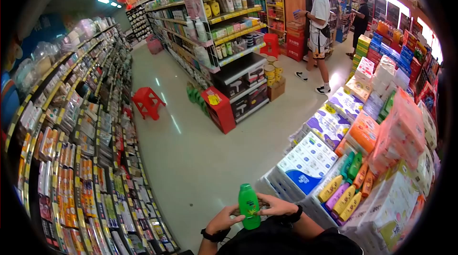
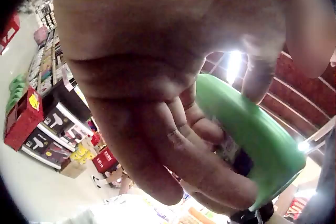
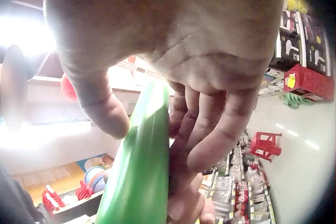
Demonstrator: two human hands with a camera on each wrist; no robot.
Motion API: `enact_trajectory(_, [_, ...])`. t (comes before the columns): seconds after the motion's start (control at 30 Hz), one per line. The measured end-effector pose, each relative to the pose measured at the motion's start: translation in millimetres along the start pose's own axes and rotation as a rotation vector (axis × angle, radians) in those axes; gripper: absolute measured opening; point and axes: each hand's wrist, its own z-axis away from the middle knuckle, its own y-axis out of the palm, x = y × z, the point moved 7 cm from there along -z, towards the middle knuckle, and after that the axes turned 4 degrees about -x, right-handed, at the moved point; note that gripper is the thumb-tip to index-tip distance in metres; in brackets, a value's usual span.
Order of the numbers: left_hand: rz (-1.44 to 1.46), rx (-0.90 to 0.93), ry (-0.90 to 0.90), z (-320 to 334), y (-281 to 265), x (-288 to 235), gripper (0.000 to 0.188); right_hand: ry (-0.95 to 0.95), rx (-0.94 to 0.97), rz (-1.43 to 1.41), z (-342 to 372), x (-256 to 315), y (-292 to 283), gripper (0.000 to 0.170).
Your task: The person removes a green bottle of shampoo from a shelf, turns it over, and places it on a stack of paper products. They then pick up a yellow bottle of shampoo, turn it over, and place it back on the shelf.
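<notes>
Both hands hold a green shampoo bottle (image 1: 249, 207) upright in front of the body, its cap at the top and a yellow motif on its label. My left hand (image 1: 225, 219) grips it from the left, thumb on the front. From the right, my right hand (image 1: 275, 205) pinches it near the upper part. In the left wrist view the bottle (image 2: 252, 129) lies between the thumb and curled fingers (image 2: 199, 163). The right wrist view shows the right thumb (image 3: 107, 111) against one side of the bottle (image 3: 140, 166), with the fingers on the other side.
A long goods shelf (image 1: 90, 159) runs along the left. Tissue packs (image 1: 305, 159) and several colourful bottles (image 1: 343, 199) are piled at the right. A red stool (image 1: 147, 102) stands in the aisle. Hair-dryer boxes (image 1: 245, 97) fill a shelf end; a person (image 1: 318, 21) stands beyond.
</notes>
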Motion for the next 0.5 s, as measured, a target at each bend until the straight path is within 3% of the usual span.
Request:
enact_trajectory(0.13, [-0.059, 0.033, -0.030, -45, -15, -15, 0.056, 0.002, -0.030, -0.123, -18, 7, -40, 0.072])
enact_trajectory(0.27, [0.000, 0.105, -0.049, -70, -28, -20, 0.055, -0.004, 0.090, -0.063, -45, -4, -67, 0.067])
enact_trajectory(0.37, [0.032, 0.028, -0.097, -78, -45, -35, 0.047, 0.017, 0.137, -0.078, -75, 1, -76, 0.064])
enact_trajectory(0.5, [0.063, -0.087, -0.118, -89, -95, -32, 0.050, 0.037, 0.172, -0.089, -133, 4, -81, 0.062])
